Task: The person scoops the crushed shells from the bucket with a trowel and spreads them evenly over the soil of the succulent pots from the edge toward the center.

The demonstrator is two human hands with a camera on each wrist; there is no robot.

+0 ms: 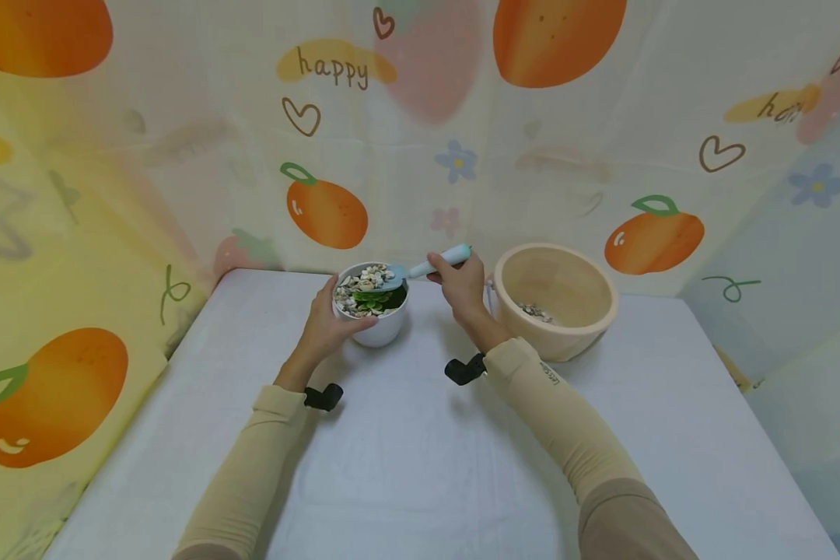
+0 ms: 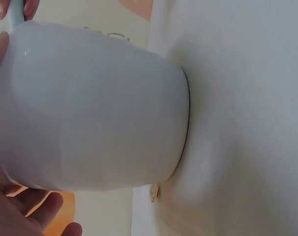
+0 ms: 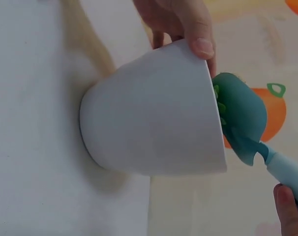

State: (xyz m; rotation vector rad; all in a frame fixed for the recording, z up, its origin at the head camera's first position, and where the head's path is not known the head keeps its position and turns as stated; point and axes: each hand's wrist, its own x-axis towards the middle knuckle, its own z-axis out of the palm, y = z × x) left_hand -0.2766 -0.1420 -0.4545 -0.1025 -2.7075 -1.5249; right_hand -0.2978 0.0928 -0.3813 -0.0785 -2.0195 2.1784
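Observation:
A white flower pot [image 1: 379,333] stands upright on the table, with pale pebbles [image 1: 348,299] and a green leafy plant [image 1: 372,302] inside. My left hand [image 1: 325,327] holds the pot's left side, thumb along the near rim and fingers around the far side. In my right hand [image 1: 464,288] is the light-blue handle of a small trowel [image 1: 427,269]. Its teal blade [image 3: 245,110] tilts over the pot's mouth, close above the leaves, and carries pebbles in the head view. Dark soil shows at the right of the plant.
Right of the white pot, behind my right wrist, stands a large beige tub [image 1: 556,336] with a few pebbles [image 1: 534,313] on its bottom. A small pale piece [image 2: 155,191] lies beside the pot's base. White cloth [image 1: 392,467] covers the table; a fruit-printed curtain [image 1: 406,179] hangs behind.

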